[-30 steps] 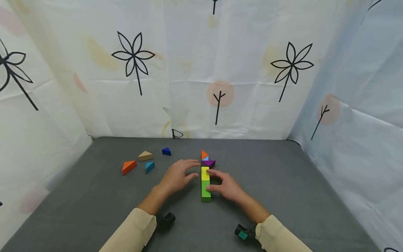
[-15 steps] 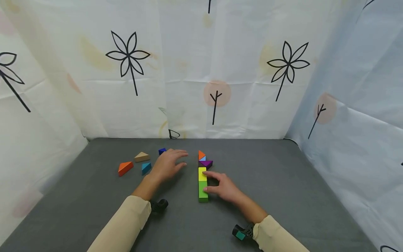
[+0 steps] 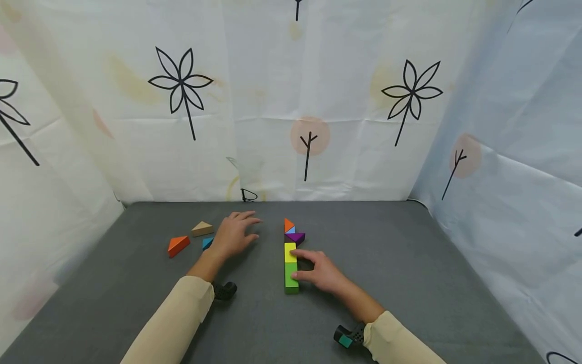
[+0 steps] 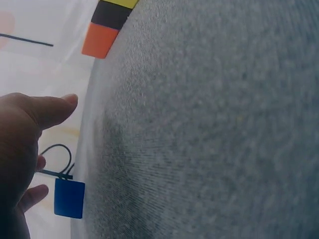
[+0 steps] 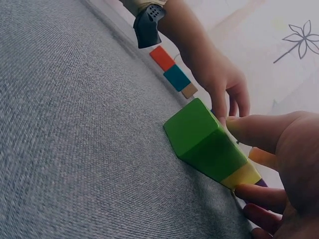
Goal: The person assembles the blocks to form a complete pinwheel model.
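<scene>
A green block and a yellow block lie end to end in the middle of the table. Beyond them the line continues with a purple triangle, a light blue triangle and an orange triangle. My right hand rests against this row from the right, thumb at the green block and forefinger at the yellow one. Over the table further left, my left hand holds nothing, its fingers extended. It hides the dark blue block from the head view; the left wrist view shows that block near the fingers.
Left of my left hand lie a red-orange triangle, a plain wood triangle and a teal triangle, the last partly covered by the hand. White patterned cloth hangs behind and beside the grey table.
My left hand has moved left and away from the row, toward the dark blue block, and now covers it in the head view. The right hand stays at the green and yellow blocks.
</scene>
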{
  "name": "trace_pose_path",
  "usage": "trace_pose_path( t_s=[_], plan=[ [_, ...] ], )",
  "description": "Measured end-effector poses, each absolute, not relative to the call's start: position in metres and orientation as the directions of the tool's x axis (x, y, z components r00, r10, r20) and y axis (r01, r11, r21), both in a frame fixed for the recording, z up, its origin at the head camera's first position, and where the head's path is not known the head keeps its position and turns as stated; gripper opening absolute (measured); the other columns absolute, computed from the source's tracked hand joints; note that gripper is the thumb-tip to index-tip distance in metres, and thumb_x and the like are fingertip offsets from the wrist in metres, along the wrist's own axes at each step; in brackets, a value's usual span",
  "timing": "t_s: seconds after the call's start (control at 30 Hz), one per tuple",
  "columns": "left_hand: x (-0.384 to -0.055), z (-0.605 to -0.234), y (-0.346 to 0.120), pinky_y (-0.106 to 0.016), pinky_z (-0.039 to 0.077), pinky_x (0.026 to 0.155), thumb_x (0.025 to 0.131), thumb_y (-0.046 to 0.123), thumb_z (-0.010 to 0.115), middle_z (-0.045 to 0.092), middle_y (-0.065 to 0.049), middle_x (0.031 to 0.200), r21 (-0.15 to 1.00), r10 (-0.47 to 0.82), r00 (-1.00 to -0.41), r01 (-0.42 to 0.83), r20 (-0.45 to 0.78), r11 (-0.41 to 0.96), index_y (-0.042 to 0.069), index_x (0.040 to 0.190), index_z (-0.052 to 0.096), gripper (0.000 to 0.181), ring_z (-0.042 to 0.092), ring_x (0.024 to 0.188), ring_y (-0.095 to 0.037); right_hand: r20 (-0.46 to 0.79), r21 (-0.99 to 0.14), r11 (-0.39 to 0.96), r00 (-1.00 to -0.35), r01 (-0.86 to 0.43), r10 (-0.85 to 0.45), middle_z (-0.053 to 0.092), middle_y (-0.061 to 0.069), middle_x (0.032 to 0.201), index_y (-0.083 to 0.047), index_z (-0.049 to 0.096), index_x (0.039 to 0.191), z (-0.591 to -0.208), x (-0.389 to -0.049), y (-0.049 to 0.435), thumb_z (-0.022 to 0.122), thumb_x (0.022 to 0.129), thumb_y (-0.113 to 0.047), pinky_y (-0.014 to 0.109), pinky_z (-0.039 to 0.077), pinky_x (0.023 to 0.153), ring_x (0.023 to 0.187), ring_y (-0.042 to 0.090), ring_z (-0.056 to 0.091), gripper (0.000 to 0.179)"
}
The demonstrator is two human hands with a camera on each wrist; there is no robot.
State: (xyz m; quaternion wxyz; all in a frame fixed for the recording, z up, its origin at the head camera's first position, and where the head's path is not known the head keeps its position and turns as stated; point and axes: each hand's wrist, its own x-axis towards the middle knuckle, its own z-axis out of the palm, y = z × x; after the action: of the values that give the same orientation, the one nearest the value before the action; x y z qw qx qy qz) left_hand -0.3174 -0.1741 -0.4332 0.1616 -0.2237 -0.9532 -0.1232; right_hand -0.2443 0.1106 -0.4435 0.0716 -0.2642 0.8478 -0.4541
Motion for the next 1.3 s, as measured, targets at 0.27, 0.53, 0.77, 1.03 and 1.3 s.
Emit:
trace_pose_path(
  t_s=[0.27,0.53,0.77,1.03,1.3],
  plan=[
    [-0.327,-0.437,-0.183,-0.060,0.036,0.097,0.086,0.031,0.076,0.044,-0.014,0.147,0.171,0.322,-0.897,0.384,0.304,0.907,0.015,0.134,0.060,0.054,0.042,0.128,-0.040,0.139,-0.808,0.431,-0.840,-0.402,-0.524,0.055,0.012,0.137,-0.005,0.058,0.134,-0.445,-0.245,0.111,0.075,0.087,-0.020,0.057,0.030,0.105,0.130,0.036,0.042,0.052],
    [-0.338,-0.436,-0.191,-0.060,0.037,0.096,0.085,0.029,0.077,0.044,-0.016,0.147,0.186,0.282,-0.926,0.331,0.250,0.925,0.014,0.137,0.057,0.058,0.044,0.126,-0.042,0.126,-0.798,0.470,-0.867,-0.378,-0.483,0.057,0.009,0.135,-0.010,0.060,0.133,-0.447,-0.243,0.111,0.077,0.085,-0.023,0.057,0.032,0.102,0.127,0.036,0.041,0.052],
    [-0.346,-0.437,-0.198,-0.061,0.035,0.098,0.087,0.027,0.075,0.046,-0.015,0.145,0.203,0.251,-0.948,0.289,0.196,0.936,0.014,0.140,0.055,0.058,0.045,0.125,-0.042,0.116,-0.800,0.473,-0.869,-0.369,-0.482,0.056,0.008,0.136,-0.011,0.060,0.134,-0.446,-0.242,0.111,0.076,0.086,-0.023,0.057,0.033,0.101,0.126,0.036,0.040,0.052],
    [-0.351,-0.436,-0.206,-0.058,0.037,0.100,0.091,0.014,0.071,0.053,-0.019,0.137,0.315,0.212,-0.967,0.248,0.145,0.916,0.009,0.138,0.056,0.049,0.048,0.124,-0.042,0.110,-0.806,0.462,-0.861,-0.370,-0.497,0.056,0.009,0.137,-0.009,0.059,0.134,-0.445,-0.244,0.110,0.075,0.087,-0.022,0.056,0.031,0.104,0.129,0.035,0.040,0.051],
    [-0.359,-0.434,-0.212,-0.057,0.042,0.095,0.094,0.008,0.064,0.058,-0.022,0.130,0.346,0.164,-0.980,0.192,0.110,0.918,0.005,0.134,0.058,0.040,0.053,0.119,-0.041,0.109,-0.804,0.465,-0.861,-0.370,-0.497,0.055,0.009,0.137,-0.009,0.059,0.134,-0.445,-0.244,0.111,0.075,0.087,-0.022,0.057,0.031,0.104,0.129,0.035,0.040,0.052]
  ],
)
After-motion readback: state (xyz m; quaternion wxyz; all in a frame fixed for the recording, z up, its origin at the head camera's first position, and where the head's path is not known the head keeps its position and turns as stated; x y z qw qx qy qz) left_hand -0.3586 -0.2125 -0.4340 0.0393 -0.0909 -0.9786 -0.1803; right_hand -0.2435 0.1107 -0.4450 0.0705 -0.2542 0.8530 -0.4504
